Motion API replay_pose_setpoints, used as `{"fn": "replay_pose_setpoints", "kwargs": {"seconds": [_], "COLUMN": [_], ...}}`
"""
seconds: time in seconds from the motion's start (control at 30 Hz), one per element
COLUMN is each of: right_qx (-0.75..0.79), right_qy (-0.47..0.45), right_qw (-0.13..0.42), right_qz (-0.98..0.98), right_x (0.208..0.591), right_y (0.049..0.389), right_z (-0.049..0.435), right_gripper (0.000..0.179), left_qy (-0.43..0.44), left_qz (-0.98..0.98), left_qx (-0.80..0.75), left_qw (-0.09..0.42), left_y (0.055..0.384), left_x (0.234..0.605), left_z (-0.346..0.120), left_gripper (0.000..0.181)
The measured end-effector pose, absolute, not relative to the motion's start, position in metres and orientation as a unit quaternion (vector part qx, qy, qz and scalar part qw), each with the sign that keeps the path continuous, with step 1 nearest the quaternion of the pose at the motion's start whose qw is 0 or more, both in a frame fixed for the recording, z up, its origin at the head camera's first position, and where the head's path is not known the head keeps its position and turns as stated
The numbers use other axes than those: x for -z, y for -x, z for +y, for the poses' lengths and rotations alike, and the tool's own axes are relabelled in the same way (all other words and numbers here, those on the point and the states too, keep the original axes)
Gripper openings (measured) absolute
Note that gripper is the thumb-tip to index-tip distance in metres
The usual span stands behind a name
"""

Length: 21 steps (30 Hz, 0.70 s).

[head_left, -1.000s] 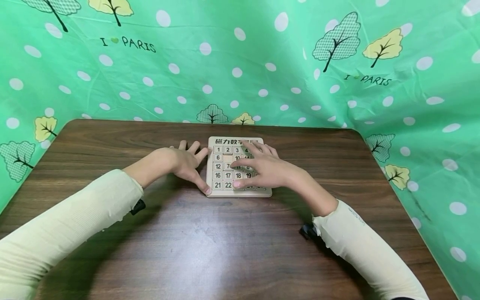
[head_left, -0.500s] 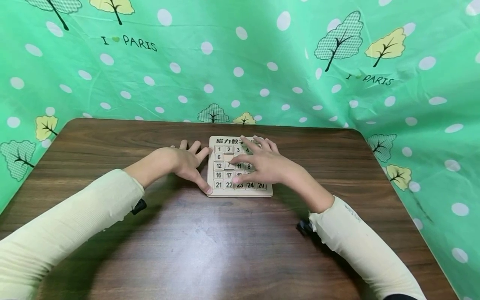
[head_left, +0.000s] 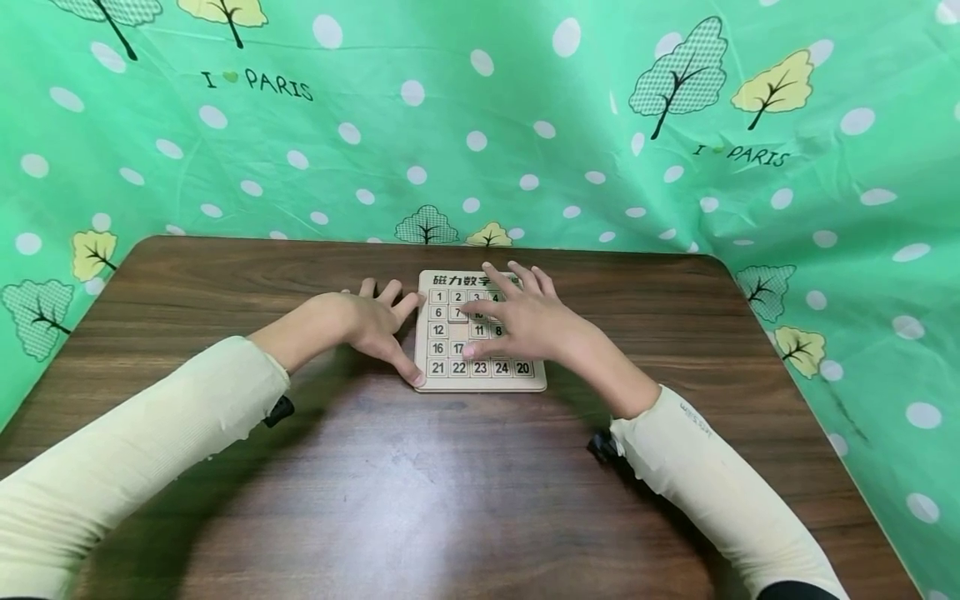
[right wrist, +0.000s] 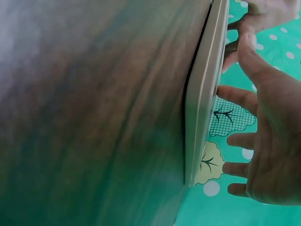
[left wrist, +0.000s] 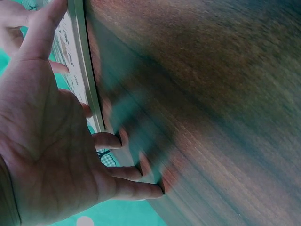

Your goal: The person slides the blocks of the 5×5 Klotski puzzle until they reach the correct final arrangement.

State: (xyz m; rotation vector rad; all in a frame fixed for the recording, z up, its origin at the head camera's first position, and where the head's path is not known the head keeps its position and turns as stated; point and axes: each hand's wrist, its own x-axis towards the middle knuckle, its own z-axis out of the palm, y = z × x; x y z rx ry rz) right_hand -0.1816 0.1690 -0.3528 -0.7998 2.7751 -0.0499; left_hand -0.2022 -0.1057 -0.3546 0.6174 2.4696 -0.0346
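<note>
- The number board (head_left: 480,387) lies flat near the back of the brown table (head_left: 405,483), between the two hands.
- The left hand (head_left: 369,327) has its fingers spread apart and grips nothing. Its thumb is at the near left corner of the board, and a finger is by the left edge higher up.
- The right hand (head_left: 534,329) reaches over the board with its fingers apart. Its pointer finger seems to touch the 7 tile (head_left: 456,316).
- The 7 tile sits right of the 6 tile (head_left: 438,312). Just below it is a bare spot.
- The step in hand looks like sliding number tiles, and I think the 7 is the one being pushed.
- The next move seems to call for a fingertip on a tile beside the bare spot, like the 12 tile (head_left: 438,330) or the 11 tile (head_left: 479,331).
- The head view shows the numbers. The right wrist view can't, but it shows the right thumb lifted off the board.
- The left wrist view shows left fingertips reaching down to the table, which is hard to tell from above.
</note>
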Motion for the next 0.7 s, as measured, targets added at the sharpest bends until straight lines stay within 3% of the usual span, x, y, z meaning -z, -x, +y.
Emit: {"fn": "replay_pose_setpoints", "kwargs": {"seconds": [0.4, 0.7], "right_qx": [0.079, 0.080], "right_qy": [0.283, 0.293], "right_qw": [0.133, 0.142], "right_qz": [0.946, 0.942], "right_x": [0.350, 0.351], "right_y": [0.167, 0.164], "right_z": [0.193, 0.190], "right_gripper": [0.068, 0.071], "left_qy": [-0.229, -0.231], "left_qz": [0.927, 0.928], "left_qx": [0.011, 0.010], "left_qw": [0.297, 0.293], "left_y": [0.202, 0.202], "left_x": [0.355, 0.354], "left_z": [-0.105, -0.106], "left_gripper": [0.146, 0.145]}}
